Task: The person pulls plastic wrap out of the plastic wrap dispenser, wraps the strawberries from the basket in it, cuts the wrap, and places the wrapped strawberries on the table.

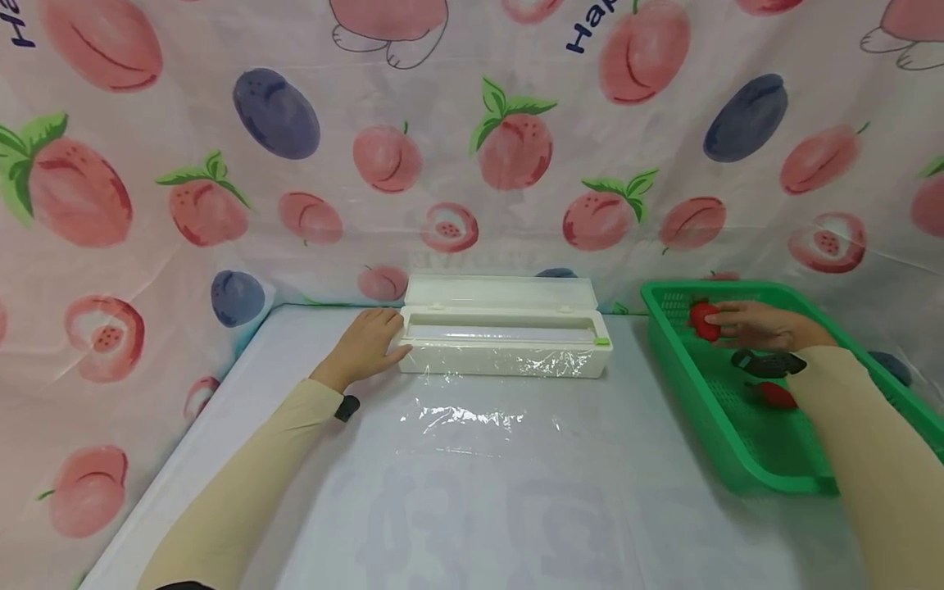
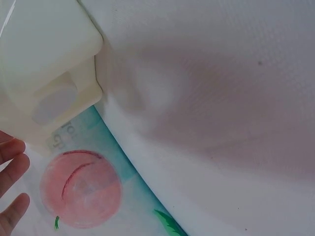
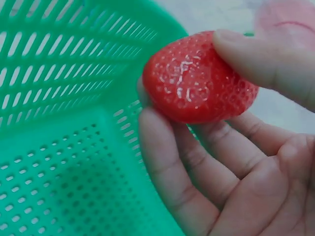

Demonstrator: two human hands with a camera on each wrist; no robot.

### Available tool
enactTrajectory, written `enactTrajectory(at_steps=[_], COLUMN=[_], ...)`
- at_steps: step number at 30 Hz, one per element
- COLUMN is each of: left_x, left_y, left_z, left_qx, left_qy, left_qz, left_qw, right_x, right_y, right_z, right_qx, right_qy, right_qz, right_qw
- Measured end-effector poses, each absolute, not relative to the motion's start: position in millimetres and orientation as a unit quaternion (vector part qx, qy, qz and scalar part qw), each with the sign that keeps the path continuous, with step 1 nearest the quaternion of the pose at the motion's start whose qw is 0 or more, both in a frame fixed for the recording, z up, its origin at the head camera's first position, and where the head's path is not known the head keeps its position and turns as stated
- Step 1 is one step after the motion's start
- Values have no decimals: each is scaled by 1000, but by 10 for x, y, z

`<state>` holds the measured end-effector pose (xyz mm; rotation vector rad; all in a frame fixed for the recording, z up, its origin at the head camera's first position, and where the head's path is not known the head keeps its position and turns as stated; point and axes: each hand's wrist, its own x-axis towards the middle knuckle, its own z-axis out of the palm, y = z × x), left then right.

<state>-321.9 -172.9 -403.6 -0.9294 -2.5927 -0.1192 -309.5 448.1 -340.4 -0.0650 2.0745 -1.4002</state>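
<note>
My right hand (image 1: pixel 760 326) pinches a red strawberry (image 3: pixel 197 81) between thumb and fingers, at the far end of a green plastic basket (image 1: pixel 686 410). In the right wrist view the strawberry's seeded, glossy skin faces the camera, with the basket's slotted wall behind it. A white cling film dispenser (image 1: pixel 509 360) stands at the back middle of the table, its clear lid (image 1: pixel 501 292) raised and film drawn out over its front. My left hand (image 1: pixel 367 346) rests at the dispenser's left end, fingers loosely extended; its fingertips (image 2: pixel 15 169) show beside that end in the left wrist view.
A second red item (image 1: pixel 776 396) lies in the basket under my right wrist. A sheet of clear film (image 1: pixel 472 422) spreads over the white table (image 1: pixel 442 541) ahead of the dispenser. A fruit-printed cloth (image 1: pixel 442 164) hangs behind the table and along its left side.
</note>
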Motion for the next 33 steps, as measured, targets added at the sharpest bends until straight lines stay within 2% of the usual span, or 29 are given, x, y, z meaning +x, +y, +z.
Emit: enactTrajectory(at_steps=[8, 14, 23, 33], left_x=[-3199, -3195, -3191, -3166], left_y=[-1727, -1726, -1722, -1718], left_z=[-3987, -3976, -3991, -3986], left_qx=[-329, -325, -324, -322], left_qy=[-925, -927, -928, -929], left_qz=[-42, -42, -50, -49], left_qw=[187, 180, 177, 174], right_x=[-3030, -2984, -2965, -2936], right_y=[4465, 4279, 3811, 3103], right_z=[-3099, -2899, -2645, -2661], right_qx=[-56, -51, -74, -111], right_qy=[760, 817, 831, 812], right_qz=[-567, -492, -458, -468], right_qw=[313, 297, 308, 331])
